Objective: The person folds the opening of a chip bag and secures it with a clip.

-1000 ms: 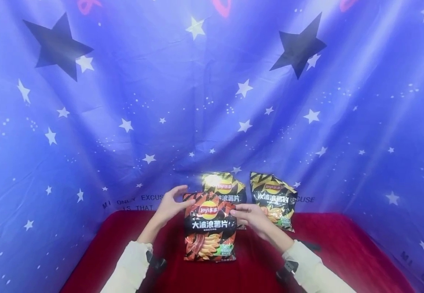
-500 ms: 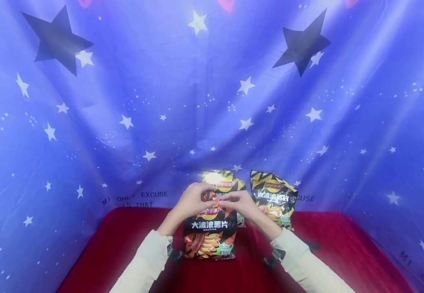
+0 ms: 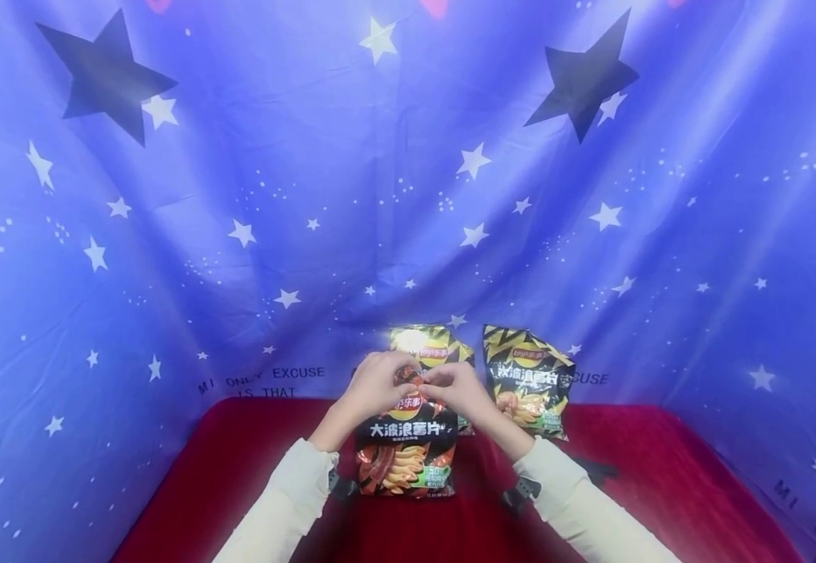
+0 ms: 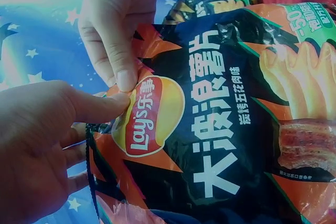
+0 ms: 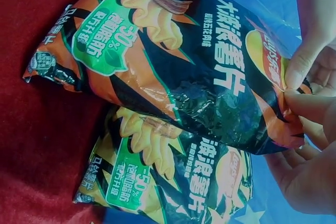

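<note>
A red and black Lay's potato chip bag (image 3: 408, 461) stands upright on the red cloth. My left hand (image 3: 374, 385) pinches its upper edge, thumb on the front near the round logo. Close beside it, my right hand (image 3: 460, 392) pinches the same edge, and the two thumbs nearly meet. In the left wrist view the thumb (image 4: 97, 106) lies on the bag's front, with other fingers behind the zigzag top seam. The top looks unbroken where it shows, though the hands cover part of it.
Behind the held bag stands a yellow and black chip bag (image 3: 439, 356), partly hidden. Another yellow and black chip bag (image 3: 529, 383) leans to its right. A red cloth (image 3: 633, 469) covers the table, and a blue star-printed curtain (image 3: 379, 172) hangs behind.
Both hands have come inward from the bag's sides to the middle of its top edge, where they now pinch it. Over the last half second they have barely moved.
</note>
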Tool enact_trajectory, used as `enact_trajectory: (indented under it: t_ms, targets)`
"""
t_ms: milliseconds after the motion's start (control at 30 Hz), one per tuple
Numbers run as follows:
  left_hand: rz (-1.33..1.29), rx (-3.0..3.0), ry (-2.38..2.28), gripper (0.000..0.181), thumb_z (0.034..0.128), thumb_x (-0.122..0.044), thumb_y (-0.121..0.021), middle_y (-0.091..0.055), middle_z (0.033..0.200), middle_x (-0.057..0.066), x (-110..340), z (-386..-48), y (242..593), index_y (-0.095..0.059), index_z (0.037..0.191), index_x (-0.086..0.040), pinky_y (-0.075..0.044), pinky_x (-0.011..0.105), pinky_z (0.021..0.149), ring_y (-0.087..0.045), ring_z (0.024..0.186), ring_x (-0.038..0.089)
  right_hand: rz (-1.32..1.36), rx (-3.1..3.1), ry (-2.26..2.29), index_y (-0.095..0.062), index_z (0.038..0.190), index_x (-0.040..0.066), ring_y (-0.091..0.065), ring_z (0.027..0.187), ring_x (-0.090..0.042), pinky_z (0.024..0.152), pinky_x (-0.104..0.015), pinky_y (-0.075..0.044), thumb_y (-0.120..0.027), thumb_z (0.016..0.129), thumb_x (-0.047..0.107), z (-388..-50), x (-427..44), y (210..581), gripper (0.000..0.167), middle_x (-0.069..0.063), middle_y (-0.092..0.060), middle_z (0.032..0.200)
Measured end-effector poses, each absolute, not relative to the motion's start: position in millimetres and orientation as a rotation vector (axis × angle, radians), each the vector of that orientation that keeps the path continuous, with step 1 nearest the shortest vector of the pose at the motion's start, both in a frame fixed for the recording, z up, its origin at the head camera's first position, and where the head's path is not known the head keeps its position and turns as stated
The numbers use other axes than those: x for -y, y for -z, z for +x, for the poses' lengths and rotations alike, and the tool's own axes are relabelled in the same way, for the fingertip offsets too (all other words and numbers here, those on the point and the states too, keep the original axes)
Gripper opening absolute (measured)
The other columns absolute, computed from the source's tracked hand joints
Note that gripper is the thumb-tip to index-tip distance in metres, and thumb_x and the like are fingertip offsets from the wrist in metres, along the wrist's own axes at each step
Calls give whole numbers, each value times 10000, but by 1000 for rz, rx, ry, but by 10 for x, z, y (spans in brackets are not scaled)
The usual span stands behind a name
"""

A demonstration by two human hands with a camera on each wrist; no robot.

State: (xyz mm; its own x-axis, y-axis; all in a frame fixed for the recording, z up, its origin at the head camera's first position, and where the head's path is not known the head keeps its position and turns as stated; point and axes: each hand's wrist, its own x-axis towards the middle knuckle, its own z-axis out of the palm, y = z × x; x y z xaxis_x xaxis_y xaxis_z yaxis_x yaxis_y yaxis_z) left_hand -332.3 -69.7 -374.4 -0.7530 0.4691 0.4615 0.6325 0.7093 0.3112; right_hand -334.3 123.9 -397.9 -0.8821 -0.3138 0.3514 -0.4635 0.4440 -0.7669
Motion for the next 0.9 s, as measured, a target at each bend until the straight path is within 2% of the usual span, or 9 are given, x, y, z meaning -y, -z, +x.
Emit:
enact_trajectory:
  t_ms: [67,200,267,500,900]
  targets:
    - [-856,2568,656,227,826,-97,-827,-770,999,-11,694,-3329,3744,-759,1031,-169,-566,378,827,-701,879,176,683,2526,-1375,-779,961,-4,-741,775,-205,708,-272,-609,-795,859,91,-3329,-1224,3970,141,-165,-783,918]
    - [-848,2594,701,204,831,-84,-822,-766,996,-21,697,-3339,3744,-752,995,-185,-574,352,761,-698,876,159,660,2510,-1290,-789,941,24,-760,842,-243,792,-317,-619,-802,854,100,-3296,-1194,3967,116,-136,-790,939]
    - [-868,2591,752,198,833,-68,-815,-767,997,-10,701,-3344,3744,-751,986,-176,-573,348,757,-696,873,160,669,2489,-1259,-788,932,25,-759,832,-249,791,-316,-621,-798,849,78,-3284,-1185,3980,99,-131,-790,925]
    - [-966,2529,876,183,806,4,-810,-761,902,5,730,-3370,3741,-759,909,-139,-557,273,735,-671,791,129,809,2389,-1166,-765,889,19,-730,704,-208,663,-226,-597,-777,833,-8,-3259,-1187,4037,64,-110,-768,847]
    - [-1031,2513,761,190,795,-27,-827,-792,903,-27,791,-3400,3712,-795,919,-166,-582,249,786,-727,813,119,913,2386,-1067,-767,933,21,-710,711,-165,661,-184,-578,-766,833,-12,-3279,-1225,4033,105,-113,-759,873]
